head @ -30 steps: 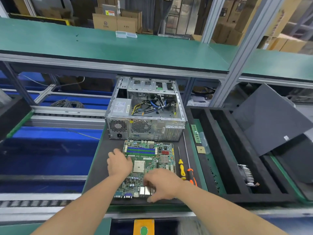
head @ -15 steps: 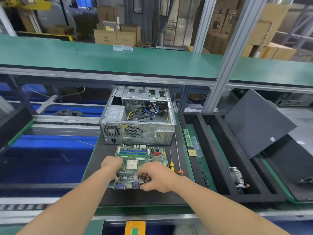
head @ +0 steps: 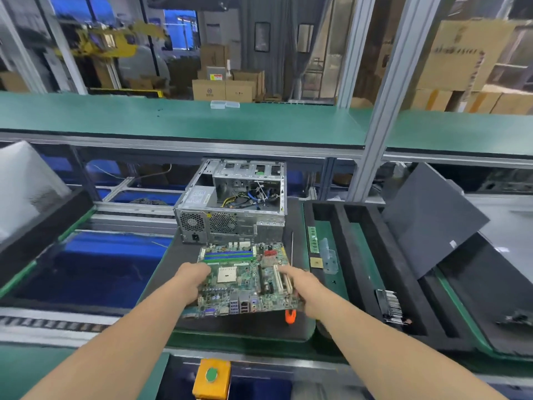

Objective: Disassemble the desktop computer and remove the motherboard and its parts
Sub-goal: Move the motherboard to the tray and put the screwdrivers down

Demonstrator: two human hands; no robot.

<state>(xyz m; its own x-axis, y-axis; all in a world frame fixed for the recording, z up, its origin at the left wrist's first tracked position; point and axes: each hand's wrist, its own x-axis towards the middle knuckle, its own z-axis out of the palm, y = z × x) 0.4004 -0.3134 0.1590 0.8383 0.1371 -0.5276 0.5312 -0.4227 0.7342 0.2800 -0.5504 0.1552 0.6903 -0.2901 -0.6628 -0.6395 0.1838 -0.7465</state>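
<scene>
The left hand (head: 192, 280) grips the left edge of the motherboard (head: 245, 280), its fingers tucked out of sight beneath. The right hand (head: 303, 287) clamps the right edge beside the white slots, with a digit lying on top.

The motherboard sits in the lower centre of the frame, held face up between the two hands over the black mat (head: 163, 264) on the worktop. Its port row points towards the camera at the near edge. The blue and green memory slots run left to right along the far edge. The near edge appears raised off the mat.

An orange screwdriver (head: 290, 316) lies under the near right corner, with only its handle end and the far part of its shaft showing. Just behind the motherboard stands the open case (head: 230, 203), fan grilles facing the camera and loose cables inside.

To the right is a black foam tray (head: 360, 255). It holds a green memory stick (head: 313, 239), a small square chip (head: 317, 262) and, nearer the camera, a heatsink (head: 389, 306). A dark panel (head: 432, 220) leans across its far right side.
</scene>
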